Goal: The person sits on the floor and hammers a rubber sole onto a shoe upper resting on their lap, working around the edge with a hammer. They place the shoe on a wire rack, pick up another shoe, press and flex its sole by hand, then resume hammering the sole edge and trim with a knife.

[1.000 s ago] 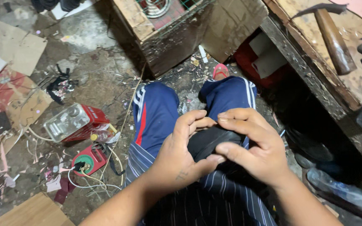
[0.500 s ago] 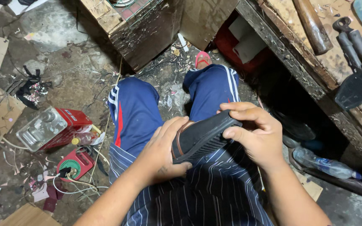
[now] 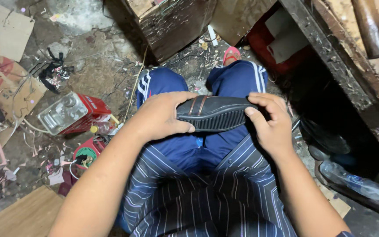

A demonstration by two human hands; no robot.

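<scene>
Left hand point(image 3: 165, 116) closes around one end of a black rubber-soled shoe with brown stripes along its side point(image 3: 213, 113), thumb beneath the ribbed sole edge and fingers wrapped over the top. Further left, on the dirty concrete floor point(image 3: 97, 66), lie flattened cardboard sheets point(image 3: 3, 30), a red box-shaped device with a clear plastic top point(image 3: 73, 113) and a small red-and-green round unit with white wires point(image 3: 86, 153), all among paper scraps and shavings.

Compared with half a second ago, the shoe has been turned: it was tilted with the sole facing up towards the camera, and now it lies nearly level across the lap, side stripes and sole edge showing together. A second ago it was almost hidden under both hands. My reading is that the person is rotating the shoe to look over the join between sole and upper, so the work is at an inspecting or pressing stage rather than finished.

The shoe sits above the blue track trousers with white stripes point(image 3: 237, 81), held just off the knees. Right hand point(image 3: 270, 125) clamps the other end, fingers curled over the top and thumb pressed on the side. Further right stands a rough wooden table point(image 3: 330, 57), with a clear plastic bottle point(image 3: 356, 184) lying on the floor beneath it.
</scene>
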